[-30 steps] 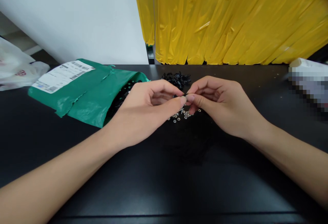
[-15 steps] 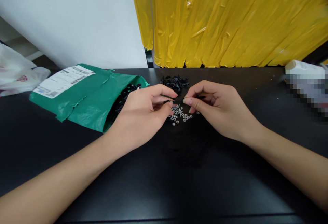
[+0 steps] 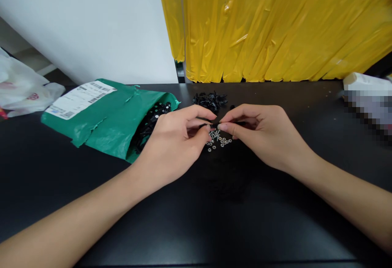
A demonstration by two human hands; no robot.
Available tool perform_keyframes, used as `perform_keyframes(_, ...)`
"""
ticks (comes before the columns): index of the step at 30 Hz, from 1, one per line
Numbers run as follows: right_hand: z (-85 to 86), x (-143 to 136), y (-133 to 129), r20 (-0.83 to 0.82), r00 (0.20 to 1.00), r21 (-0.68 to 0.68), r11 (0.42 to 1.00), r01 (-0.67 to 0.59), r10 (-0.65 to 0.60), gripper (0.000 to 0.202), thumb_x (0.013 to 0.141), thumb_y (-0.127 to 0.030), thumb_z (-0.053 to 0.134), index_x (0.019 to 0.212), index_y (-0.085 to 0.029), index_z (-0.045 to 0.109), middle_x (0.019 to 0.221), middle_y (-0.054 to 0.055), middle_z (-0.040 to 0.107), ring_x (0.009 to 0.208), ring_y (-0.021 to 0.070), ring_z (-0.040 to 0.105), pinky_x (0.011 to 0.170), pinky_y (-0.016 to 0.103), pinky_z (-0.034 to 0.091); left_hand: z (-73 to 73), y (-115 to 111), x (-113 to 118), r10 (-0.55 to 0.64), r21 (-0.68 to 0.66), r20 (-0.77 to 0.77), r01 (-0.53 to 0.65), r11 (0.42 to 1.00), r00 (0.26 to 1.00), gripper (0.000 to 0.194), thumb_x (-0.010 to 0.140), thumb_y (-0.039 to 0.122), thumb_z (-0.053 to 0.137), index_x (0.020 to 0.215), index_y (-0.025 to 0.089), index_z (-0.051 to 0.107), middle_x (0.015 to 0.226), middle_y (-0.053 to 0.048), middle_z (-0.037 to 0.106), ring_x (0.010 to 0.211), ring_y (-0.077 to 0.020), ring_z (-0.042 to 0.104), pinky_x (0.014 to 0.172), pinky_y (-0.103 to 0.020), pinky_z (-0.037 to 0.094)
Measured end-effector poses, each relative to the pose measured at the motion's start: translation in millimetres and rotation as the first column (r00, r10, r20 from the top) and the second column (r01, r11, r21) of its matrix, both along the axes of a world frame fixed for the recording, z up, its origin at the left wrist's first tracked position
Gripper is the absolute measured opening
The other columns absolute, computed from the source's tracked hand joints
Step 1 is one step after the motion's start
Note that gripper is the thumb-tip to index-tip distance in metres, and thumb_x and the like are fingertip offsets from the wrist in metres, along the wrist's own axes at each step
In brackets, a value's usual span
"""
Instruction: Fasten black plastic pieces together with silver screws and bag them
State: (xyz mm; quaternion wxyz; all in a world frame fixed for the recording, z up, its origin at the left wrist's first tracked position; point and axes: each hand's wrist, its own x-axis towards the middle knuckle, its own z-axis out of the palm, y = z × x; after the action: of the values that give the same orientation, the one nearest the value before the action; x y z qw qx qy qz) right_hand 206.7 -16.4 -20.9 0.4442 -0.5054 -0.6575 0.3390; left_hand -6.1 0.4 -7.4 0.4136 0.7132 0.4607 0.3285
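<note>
Both hands meet over the black table (image 3: 214,219): our left hand (image 3: 176,141) and right hand (image 3: 263,135) have drawn back together after parting half a second ago, thumbs and forefingers now nearly touching above the scatter of small silver washers and screws (image 3: 219,140). Each hand pinches something thin and dark, so we read this as bringing two small pieces together again, a fresh try at joining them. What the left hand grips is mostly covered by its own thumb, and we cannot tell its shape; the right hand's piece shows only as a dark sliver beneath the fingers. Just behind the hands lies a heap of black parts (image 3: 210,100), too small to make out singly, and more spill from the torn green mailer bag (image 3: 104,117) at the left. A blurred patch hides the object at the far right edge.
</note>
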Motion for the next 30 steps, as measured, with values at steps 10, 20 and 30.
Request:
perform_keyframes(10, -2.5, -1.7, 0.8, 0.023, 1.0, -0.03, 1.0, 0.011, -0.01, 0.018, 0.088, -0.039, 0.092, 0.09, -0.024, 0.081, 0.084, -0.002, 0.081, 0.073, 0.0156, 0.071, 0.067, 0.031, 0.053, -1.2, -5.7, 9.6, 0.077, -0.043, 0.109, -0.072, 0.996, 0.991, 0.017, 0.093, 0.013, 0.071, 0.105, 0.023, 0.078, 0.088, 0.003, 0.087, 0.078, -0.0157, 0.083, 0.063, -0.02, 0.062)
perform_keyframes(20, 2.5, 1.7, -2.1, 0.266, 0.964, 0.056, 0.998, -0.043, 0.027, 0.015, 0.1, -0.034, 0.077, 0.091, -0.027, 0.087, 0.083, -0.003, 0.084, 0.069, 0.0149, 0.069, 0.064, 0.032, 0.048, 2.0, -2.7, 9.7, 0.074, -0.025, 0.152, -0.071, 0.997, 0.986, 0.009, 0.084, 0.012, 0.081, 0.079, 0.02, 0.078, 0.073, 0.003, 0.081, 0.07, -0.0127, 0.078, 0.061, -0.018, 0.059)
perform_keyframes(30, 4.3, 5.8, 0.2, 0.181, 0.981, -0.031, 0.997, -0.07, 0.075, 0.009, 0.093, -0.037, 0.087, 0.088, -0.029, 0.089, 0.071, -0.006, 0.078, 0.064, 0.0113, 0.06, 0.058, 0.029, 0.043, -1.9, 3.1, 6.1, -0.001, 0.049, 0.111, -0.004, 0.999, 0.994, 0.009, 0.087, 0.011, 0.077, 0.087, 0.021, 0.077, 0.077, 0.005, 0.081, 0.072, -0.0114, 0.078, 0.066, -0.017, 0.06)
